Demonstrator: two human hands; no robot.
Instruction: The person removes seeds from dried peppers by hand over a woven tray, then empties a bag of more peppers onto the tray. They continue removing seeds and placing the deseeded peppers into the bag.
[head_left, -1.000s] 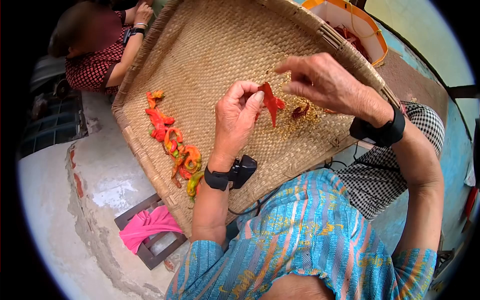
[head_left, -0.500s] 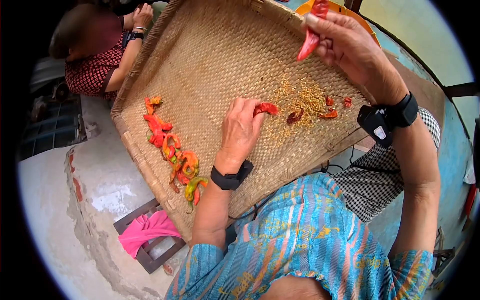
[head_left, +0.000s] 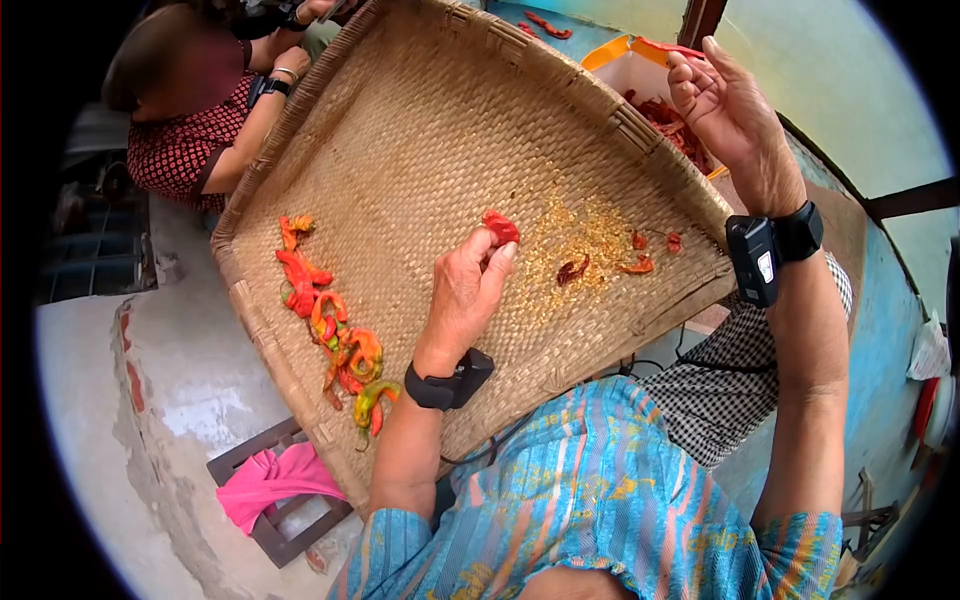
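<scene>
My left hand (head_left: 463, 300) is over the middle of a woven bamboo tray (head_left: 400, 130), thumb and fingers pinching a red chili pepper (head_left: 500, 226). My right hand (head_left: 738, 120) is raised beyond the tray's right side, at a yellow-rimmed container (head_left: 608, 52) with red chili pieces (head_left: 665, 125) inside. Its fingers are loosely bent and apart from the thumb. A long red chili (head_left: 668, 47) shows just beyond those fingertips. Pale loose seeds (head_left: 570, 235) are scattered on the tray right of my left hand, with a dark red dried chili (head_left: 572, 270) among them.
A row of red, orange and green chilies (head_left: 325, 320) lies along the tray's left side. At the upper left sits another person (head_left: 215, 145) in a patterned top. Below the tray, a pink cloth (head_left: 275, 485) drapes over a dark frame (head_left: 285, 540). More red chilies (head_left: 547, 25) lie beyond the tray.
My right hand has loosened its grip on the red chili, and the container beside it now shows more fully. My left hand has lifted its chili slightly off the tray.
</scene>
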